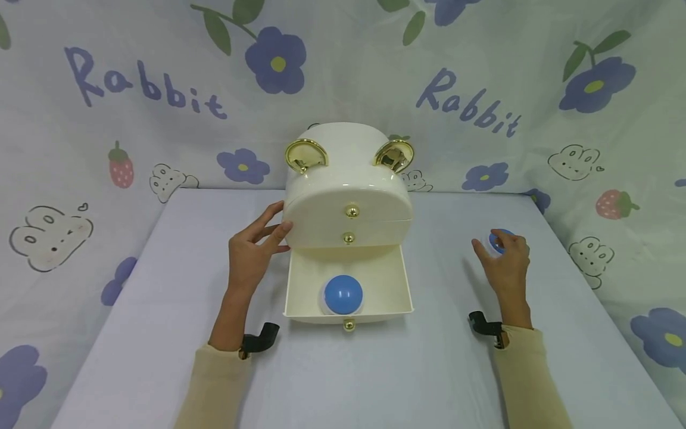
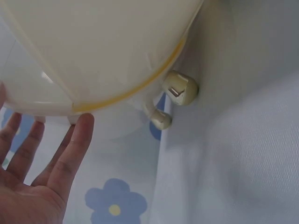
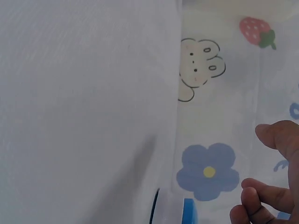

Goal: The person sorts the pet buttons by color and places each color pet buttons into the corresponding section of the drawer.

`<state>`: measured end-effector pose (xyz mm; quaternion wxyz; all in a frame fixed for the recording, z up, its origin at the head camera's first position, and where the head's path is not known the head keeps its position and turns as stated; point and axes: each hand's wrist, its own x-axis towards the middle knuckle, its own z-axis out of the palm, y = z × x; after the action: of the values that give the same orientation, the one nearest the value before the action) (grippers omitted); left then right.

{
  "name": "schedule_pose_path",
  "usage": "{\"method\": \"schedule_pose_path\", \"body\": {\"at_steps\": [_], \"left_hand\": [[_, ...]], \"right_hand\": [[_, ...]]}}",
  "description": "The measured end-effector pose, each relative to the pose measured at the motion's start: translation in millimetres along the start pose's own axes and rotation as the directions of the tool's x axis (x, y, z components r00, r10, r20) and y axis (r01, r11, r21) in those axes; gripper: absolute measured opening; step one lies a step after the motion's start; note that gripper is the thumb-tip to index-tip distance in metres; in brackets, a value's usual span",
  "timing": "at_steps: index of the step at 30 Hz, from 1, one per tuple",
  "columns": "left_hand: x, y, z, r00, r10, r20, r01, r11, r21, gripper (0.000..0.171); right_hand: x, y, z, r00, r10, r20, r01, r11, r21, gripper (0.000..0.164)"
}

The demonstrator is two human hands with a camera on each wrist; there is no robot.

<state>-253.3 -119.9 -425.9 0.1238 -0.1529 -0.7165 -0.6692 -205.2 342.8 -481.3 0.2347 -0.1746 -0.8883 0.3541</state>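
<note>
A glossy white storage box [image 1: 348, 220] with gold ears and small gold knobs stands on the table. Its bottom drawer [image 1: 404, 286] is pulled out, and a round container with a blue top [image 1: 343, 294] sits inside near the drawer front. My left hand [image 1: 252, 250] steadies the box's left side; in the left wrist view its extended fingers [image 2: 79, 135] touch the box's edge. To the right, my right hand [image 1: 506, 265] hovers by a second blue-topped container [image 1: 494, 241], partly hidden behind the fingers. The right wrist view has that container [image 3: 169, 210] apart from the loosely bent fingers.
A white cloth covers the table [image 1: 439, 369]. Close behind the box hangs a curtain [image 1: 343, 77] printed with flowers, rabbits and strawberries, which also runs along both sides. Small gold-coloured feet [image 2: 182, 88] stick out from the box in the left wrist view.
</note>
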Motion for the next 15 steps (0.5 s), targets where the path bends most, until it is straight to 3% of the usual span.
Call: {"method": "schedule_pose_path", "body": {"at_steps": [5,15], "left_hand": [[0.0,0.1,0.5,1.000,0.002,-0.001,-0.002,1.000,-0.005,0.046],[1.4,-5.4,0.4,1.000,0.006,-0.006,-0.006,1.000,-0.004,0.045]], "right_hand": [[3,11,-6,0.996,0.094,0.003,-0.094,0.994,-0.053,0.066],[11,32,-8,0.979,0.193,-0.060,-0.199,0.974,-0.109,0.077]]}}
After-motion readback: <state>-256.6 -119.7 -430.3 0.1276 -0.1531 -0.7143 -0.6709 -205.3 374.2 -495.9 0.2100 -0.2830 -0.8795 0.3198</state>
